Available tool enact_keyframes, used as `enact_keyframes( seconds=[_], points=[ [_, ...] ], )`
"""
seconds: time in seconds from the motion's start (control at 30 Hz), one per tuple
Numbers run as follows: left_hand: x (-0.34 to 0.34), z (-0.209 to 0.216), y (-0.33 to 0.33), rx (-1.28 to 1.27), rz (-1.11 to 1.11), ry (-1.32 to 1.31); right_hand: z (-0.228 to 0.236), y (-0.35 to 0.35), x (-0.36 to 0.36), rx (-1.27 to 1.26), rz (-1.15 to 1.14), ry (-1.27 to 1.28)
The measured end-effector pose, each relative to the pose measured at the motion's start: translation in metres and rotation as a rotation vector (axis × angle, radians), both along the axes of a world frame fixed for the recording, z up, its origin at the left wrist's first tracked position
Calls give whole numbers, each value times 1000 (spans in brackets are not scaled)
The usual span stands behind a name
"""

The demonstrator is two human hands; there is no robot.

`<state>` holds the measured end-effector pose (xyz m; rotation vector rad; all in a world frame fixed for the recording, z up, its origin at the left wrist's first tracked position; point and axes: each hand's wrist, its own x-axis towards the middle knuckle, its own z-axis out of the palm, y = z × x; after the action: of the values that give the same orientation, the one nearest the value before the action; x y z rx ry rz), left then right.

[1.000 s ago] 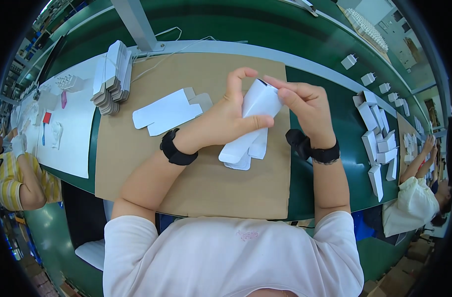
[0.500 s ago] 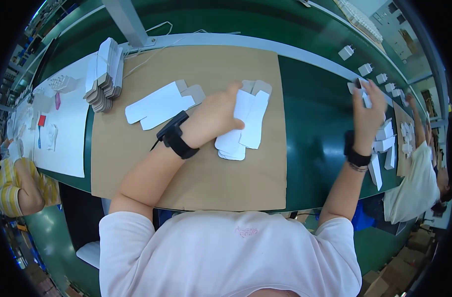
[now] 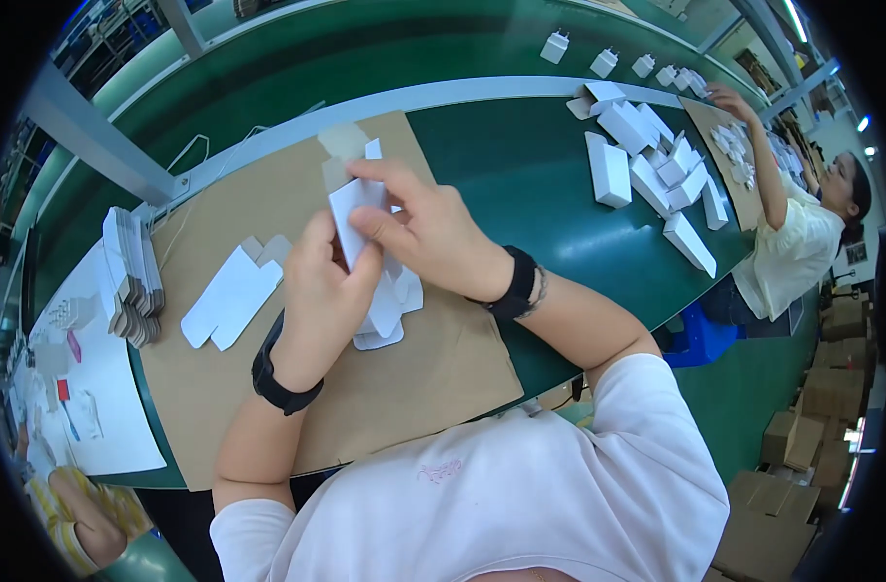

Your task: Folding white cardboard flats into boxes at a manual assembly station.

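Two hands meet over one flat white carton blank [image 3: 357, 218], held above a brown cardboard mat [image 3: 433, 373] on a green worktable [image 3: 520, 165]. The left hand [image 3: 322, 296] closes around the blank's lower part from below, thumb pressed to its front; the right hand [image 3: 428, 233] pinches the upper part, fingers curled over the top edge. The blank is thin white card with tabs along its edges and a grey-brown flap at the top (its unprinted inner side, by the look of it). Each wrist carries one black band.

Beneath the hands lies a small pile of more white blanks [image 3: 389, 310], their number hard to tell. Two further blanks [image 3: 227, 296] rest flat and overlapping on the mat, left of the hands. One upright stack of folded blanks [image 3: 132, 276] stands at the mat's left edge. At far right, roughly ten assembled white boxes [image 3: 656, 170] are scattered on the table, near a co-worker [image 3: 797, 247] reaching across a second brown mat [image 3: 729, 145].
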<state>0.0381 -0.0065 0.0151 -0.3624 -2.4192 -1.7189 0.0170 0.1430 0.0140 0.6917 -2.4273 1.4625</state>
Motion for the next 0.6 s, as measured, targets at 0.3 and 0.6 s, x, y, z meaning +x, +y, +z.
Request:
enact_keyframes(
  seconds=[0.3, 0.6],
  points=[
    [-9, 9, -19, 193, -275, -117, 21, 2, -28, -97, 340, -198],
    [-19, -9, -19, 497, -290, -46, 10, -19, -16, -681, 234, -452]
  ],
)
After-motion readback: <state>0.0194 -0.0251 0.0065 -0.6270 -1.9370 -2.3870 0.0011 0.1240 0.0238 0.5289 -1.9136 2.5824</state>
